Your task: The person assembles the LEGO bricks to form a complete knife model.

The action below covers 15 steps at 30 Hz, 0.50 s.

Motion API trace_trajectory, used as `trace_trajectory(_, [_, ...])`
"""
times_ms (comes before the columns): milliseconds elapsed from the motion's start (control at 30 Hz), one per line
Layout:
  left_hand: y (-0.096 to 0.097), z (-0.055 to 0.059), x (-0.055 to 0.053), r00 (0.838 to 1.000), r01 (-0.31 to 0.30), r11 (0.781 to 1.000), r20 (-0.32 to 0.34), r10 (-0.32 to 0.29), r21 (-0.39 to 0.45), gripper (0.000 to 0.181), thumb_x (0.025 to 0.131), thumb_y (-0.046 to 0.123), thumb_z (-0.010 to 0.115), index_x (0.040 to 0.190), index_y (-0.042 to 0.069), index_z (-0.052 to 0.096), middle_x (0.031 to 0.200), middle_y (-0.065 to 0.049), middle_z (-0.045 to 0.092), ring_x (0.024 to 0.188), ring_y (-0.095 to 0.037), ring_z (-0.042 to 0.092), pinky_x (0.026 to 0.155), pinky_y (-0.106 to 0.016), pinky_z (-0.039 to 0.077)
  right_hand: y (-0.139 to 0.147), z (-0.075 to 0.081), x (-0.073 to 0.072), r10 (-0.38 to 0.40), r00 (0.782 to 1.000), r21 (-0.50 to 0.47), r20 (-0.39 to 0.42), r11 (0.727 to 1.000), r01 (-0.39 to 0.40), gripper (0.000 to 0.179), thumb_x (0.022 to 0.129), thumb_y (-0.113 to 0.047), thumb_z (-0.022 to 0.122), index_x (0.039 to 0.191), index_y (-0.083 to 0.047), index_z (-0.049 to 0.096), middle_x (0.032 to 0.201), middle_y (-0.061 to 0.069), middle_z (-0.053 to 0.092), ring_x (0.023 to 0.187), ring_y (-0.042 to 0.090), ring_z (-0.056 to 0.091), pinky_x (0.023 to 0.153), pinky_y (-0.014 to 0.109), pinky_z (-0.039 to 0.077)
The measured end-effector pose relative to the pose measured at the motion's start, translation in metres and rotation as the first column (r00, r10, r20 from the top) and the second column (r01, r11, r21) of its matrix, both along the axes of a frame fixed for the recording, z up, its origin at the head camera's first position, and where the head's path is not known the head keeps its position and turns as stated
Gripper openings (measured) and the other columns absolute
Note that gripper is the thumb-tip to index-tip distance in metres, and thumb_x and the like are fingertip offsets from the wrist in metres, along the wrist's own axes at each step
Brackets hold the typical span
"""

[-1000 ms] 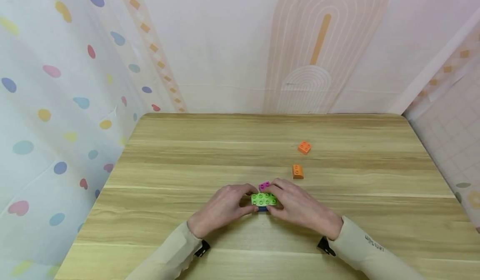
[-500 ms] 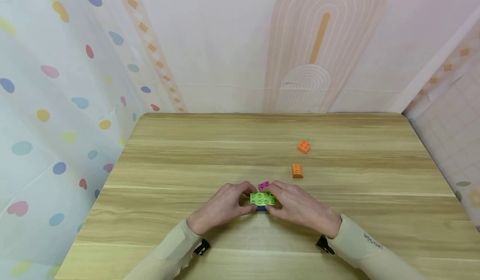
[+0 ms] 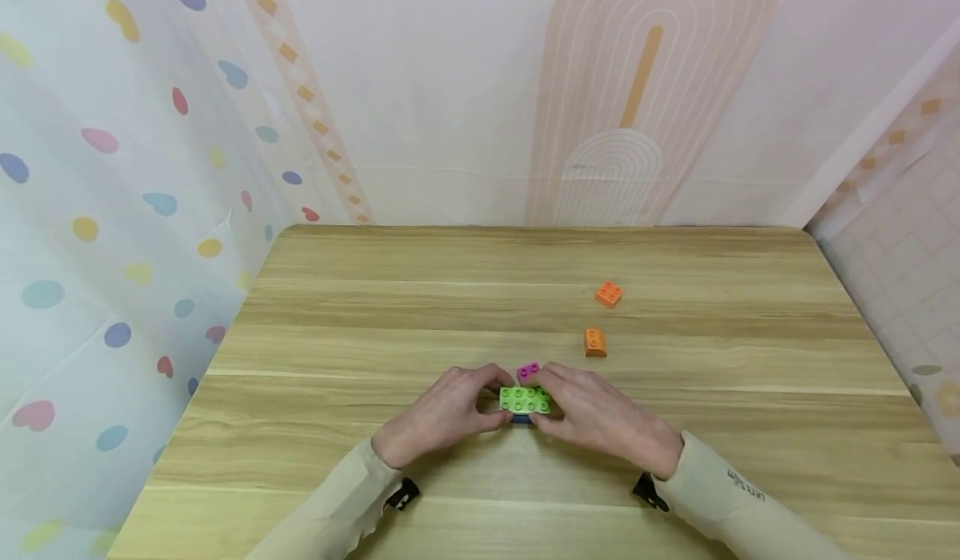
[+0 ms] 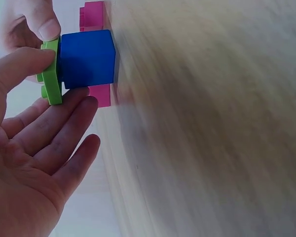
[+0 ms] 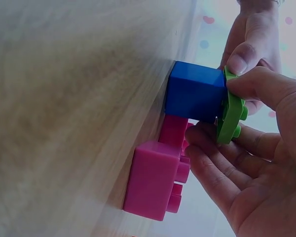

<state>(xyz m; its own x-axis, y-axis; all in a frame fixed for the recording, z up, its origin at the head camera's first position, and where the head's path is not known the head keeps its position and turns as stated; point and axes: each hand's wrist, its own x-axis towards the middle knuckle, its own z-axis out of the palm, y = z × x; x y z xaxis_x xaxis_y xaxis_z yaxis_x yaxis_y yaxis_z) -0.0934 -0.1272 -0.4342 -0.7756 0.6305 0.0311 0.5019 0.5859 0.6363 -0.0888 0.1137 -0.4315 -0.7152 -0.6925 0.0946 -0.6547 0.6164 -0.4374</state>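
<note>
Head view has both hands close together over the near part of the table [image 3: 360, 460], meeting at one little stack! Left hand [image 3: 442, 414] pinches the green brick [image 3: 525, 399] by its left part, right hand [image 3: 600, 410] pinches the right, thumbs on the near edge, fingers at the far one. That two-ended hold probably keeps the thin piece level. Beneath it, the blue block [image 4: 89, 58] stands on the wood, seemingly serving as a firm base. Wrist views show green overhanging blue, with a narrow gap; whether the studs grip, I can't tell. So green sits right between the hands, the pink block [image 3: 528, 371] just beyond, partly covered by right-hand fingers. Farther out, well clear of both hands, lie a curved orange brick [image 3: 595, 342] and a square orange brick [image 3: 609, 294].
</note>
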Motion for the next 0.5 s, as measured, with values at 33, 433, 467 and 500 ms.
trace_trajectory(33, [-0.0001, 0.0001, -0.0001, 1.000, 0.005, 1.000, -0.002, -0.005, -0.003, 0.037, 0.089, 0.014, 0.082, 0.121, 0.004, 0.067, 0.112, -0.009, 0.076, 0.096, -0.017, 0.072, 0.086, -0.031, 0.059, 0.0001, -0.0002, 0.0001, 0.000, 1.000, 0.001, -0.002, 1.000, 0.000, 0.042, 0.093, -0.022, 0.078, 0.128, -0.001, 0.065, 0.114, 0.005, 0.067, 0.091, 0.010, 0.062, 0.079, 0.027, 0.058])
trace_trajectory(433, [-0.0010, 0.0014, -0.0018, 1.000, 0.012, 0.998, -0.013, -0.012, -0.054, 0.034, 0.090, 0.019, 0.082, 0.120, 0.005, 0.071, 0.108, -0.004, 0.077, 0.086, -0.010, 0.068, 0.082, -0.028, 0.057, -0.0009, -0.0017, 0.0006, 0.005, 1.000, -0.008, -0.013, 1.000, -0.005, 0.043, 0.094, -0.025, 0.078, 0.128, -0.002, 0.066, 0.116, 0.005, 0.067, 0.091, 0.009, 0.061, 0.080, 0.028, 0.059])
trace_trajectory(467, [-0.0010, 0.0015, -0.0020, 1.000, 0.013, 0.999, -0.009, -0.014, -0.050, 0.034, 0.090, 0.018, 0.082, 0.119, 0.005, 0.071, 0.107, -0.004, 0.077, 0.084, -0.010, 0.067, 0.080, -0.027, 0.057, -0.0009, -0.0017, 0.0007, 0.006, 1.000, -0.012, -0.012, 1.000, -0.006, 0.042, 0.094, -0.025, 0.078, 0.128, -0.002, 0.066, 0.116, 0.005, 0.067, 0.091, 0.009, 0.061, 0.080, 0.028, 0.059])
trace_trajectory(500, [-0.0009, 0.0014, -0.0022, 1.000, 0.014, 0.999, -0.002, -0.014, -0.045, 0.033, 0.090, 0.017, 0.082, 0.119, 0.005, 0.071, 0.106, -0.003, 0.077, 0.082, -0.009, 0.066, 0.079, -0.026, 0.057, -0.0008, -0.0017, 0.0008, 0.007, 1.000, -0.014, -0.012, 1.000, -0.007, 0.042, 0.094, -0.025, 0.078, 0.128, -0.002, 0.066, 0.116, 0.004, 0.067, 0.090, 0.009, 0.060, 0.080, 0.028, 0.058])
